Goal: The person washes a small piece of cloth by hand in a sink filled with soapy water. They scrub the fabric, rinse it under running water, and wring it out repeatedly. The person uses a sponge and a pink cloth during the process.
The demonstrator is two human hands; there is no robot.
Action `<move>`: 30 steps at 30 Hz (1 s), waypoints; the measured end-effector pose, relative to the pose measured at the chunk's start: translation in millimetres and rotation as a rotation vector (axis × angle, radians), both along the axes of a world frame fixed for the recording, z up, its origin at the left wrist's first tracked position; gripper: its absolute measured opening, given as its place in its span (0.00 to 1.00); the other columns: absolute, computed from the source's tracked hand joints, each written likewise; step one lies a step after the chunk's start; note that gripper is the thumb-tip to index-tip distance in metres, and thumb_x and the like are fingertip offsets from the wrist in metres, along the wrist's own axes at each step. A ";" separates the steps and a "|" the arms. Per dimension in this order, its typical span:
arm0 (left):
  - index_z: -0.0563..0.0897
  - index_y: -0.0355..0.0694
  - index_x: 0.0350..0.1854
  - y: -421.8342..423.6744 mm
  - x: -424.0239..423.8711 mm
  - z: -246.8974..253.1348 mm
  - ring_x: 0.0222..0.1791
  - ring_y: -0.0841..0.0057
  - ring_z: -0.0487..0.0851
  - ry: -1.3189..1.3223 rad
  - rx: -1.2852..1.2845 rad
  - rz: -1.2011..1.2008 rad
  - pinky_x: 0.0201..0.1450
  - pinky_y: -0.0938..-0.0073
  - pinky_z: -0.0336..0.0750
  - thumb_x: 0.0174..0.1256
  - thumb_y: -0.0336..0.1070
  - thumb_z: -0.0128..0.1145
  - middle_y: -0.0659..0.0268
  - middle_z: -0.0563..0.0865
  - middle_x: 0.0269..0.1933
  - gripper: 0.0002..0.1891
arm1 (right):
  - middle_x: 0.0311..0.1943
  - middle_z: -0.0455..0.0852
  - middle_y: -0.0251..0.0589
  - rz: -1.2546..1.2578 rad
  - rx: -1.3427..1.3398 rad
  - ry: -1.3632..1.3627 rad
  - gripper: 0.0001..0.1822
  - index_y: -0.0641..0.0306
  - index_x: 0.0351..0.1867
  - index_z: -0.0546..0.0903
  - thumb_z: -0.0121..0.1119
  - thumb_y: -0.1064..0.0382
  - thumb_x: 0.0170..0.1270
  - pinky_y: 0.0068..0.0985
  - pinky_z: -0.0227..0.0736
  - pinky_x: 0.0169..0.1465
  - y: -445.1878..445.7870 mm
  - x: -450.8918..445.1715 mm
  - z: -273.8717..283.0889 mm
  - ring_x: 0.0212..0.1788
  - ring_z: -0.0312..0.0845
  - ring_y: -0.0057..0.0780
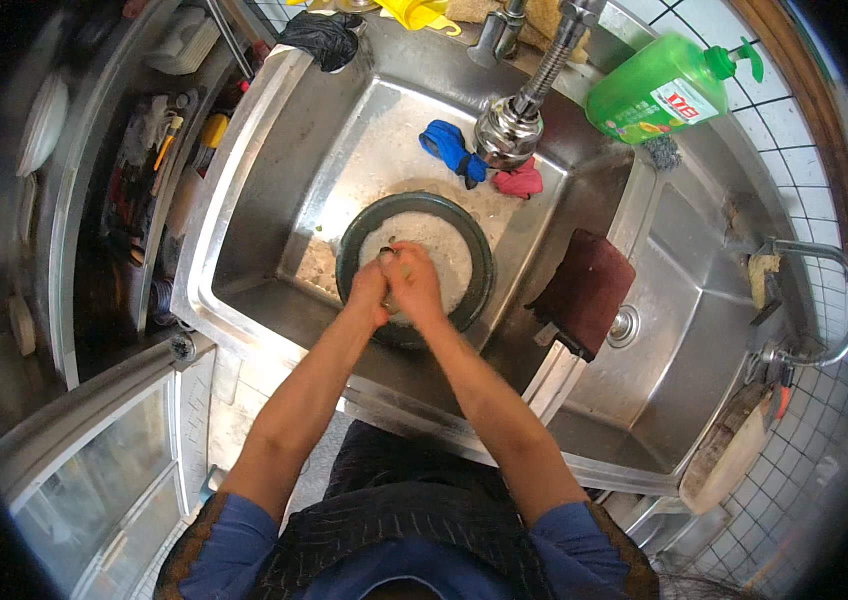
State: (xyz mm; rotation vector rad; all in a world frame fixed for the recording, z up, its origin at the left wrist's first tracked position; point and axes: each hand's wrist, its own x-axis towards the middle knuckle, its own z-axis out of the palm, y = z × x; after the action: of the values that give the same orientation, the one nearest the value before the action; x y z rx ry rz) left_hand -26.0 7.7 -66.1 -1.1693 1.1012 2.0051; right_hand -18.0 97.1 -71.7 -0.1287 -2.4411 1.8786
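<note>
A dark green basin (479,247) of cloudy, pale water stands in the left bowl of a stainless steel sink (244,180). Over the water, inside the basin's rim, my left hand (368,285) and my right hand (413,279) are pressed together. Something small and dark shows at the fingertips, and a bit of orange-red shows below my left hand; what they are I cannot tell. The fingers are partly hidden. Behind the basin lie a blue cloth (452,152) and a red cloth (518,180), under a metal faucet head (508,133).
A dark red cloth (589,289) hangs over the divider between the bowls. A green pump bottle (649,90) and a steel wool pad (662,152) sit at the back right. Cutting boards (724,450) stand at the right edge. Shelves with dishes (44,124) are on the left.
</note>
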 end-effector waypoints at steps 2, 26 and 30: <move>0.75 0.36 0.51 -14.5 -2.0 6.8 0.35 0.72 0.80 0.015 0.117 0.038 0.29 0.70 0.74 0.66 0.47 0.46 0.60 0.80 0.42 0.21 | 0.36 0.76 0.46 0.065 0.088 0.061 0.09 0.68 0.28 0.78 0.57 0.62 0.56 0.36 0.69 0.45 -12.3 17.5 24.9 0.37 0.73 0.47; 0.77 0.40 0.44 -23.7 -3.3 -66.7 0.33 0.71 0.81 0.049 -0.247 0.209 0.33 0.67 0.77 0.60 0.36 0.61 0.62 0.82 0.40 0.12 | 0.52 0.69 0.50 0.132 -0.160 -0.152 0.16 0.67 0.37 0.79 0.64 0.61 0.47 0.33 0.65 0.55 5.9 25.9 -21.2 0.51 0.69 0.45; 0.76 0.39 0.47 -8.9 -5.1 -29.6 0.34 0.70 0.81 0.192 -0.078 0.022 0.33 0.68 0.77 0.63 0.49 0.57 0.63 0.82 0.40 0.19 | 0.44 0.72 0.49 0.080 -0.059 -0.151 0.14 0.73 0.36 0.76 0.60 0.61 0.56 0.30 0.65 0.51 -5.5 17.2 12.6 0.48 0.70 0.41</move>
State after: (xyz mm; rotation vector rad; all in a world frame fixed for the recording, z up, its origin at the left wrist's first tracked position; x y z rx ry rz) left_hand -31.1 -1.2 -95.8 -1.0477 1.2758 2.1436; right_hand -0.8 91.7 -59.0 -0.1851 -2.5223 2.0463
